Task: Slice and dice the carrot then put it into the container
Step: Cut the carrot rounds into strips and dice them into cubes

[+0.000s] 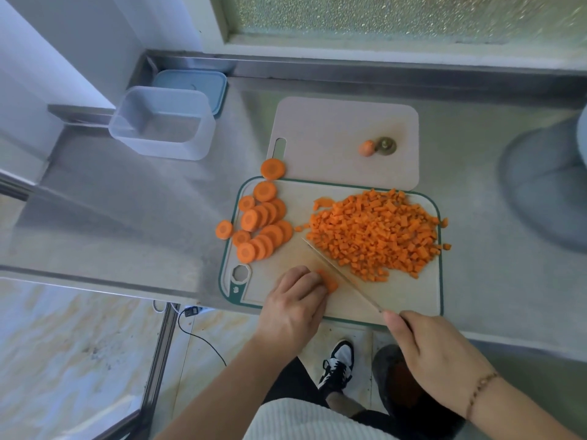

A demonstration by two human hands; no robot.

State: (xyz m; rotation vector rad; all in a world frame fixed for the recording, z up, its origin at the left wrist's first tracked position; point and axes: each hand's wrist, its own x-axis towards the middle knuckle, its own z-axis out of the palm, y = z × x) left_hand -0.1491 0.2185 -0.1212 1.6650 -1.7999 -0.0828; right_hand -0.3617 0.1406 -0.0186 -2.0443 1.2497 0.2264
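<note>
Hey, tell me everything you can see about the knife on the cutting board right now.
The knife has a long, thin, pale blade seen nearly edge-on, running diagonally from its tip near the diced carrot pile down toward the board's near edge. Its handle is hidden inside the right hand, which grips it with one finger stretched toward the blade. The blade sits against a small carrot piece that the left hand holds down on the green-rimmed cutting board. Material cannot be told for sure.

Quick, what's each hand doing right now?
Left hand: fingers curled, holding a carrot piece on the cutting board.
Right hand: gripping the knife.
</note>
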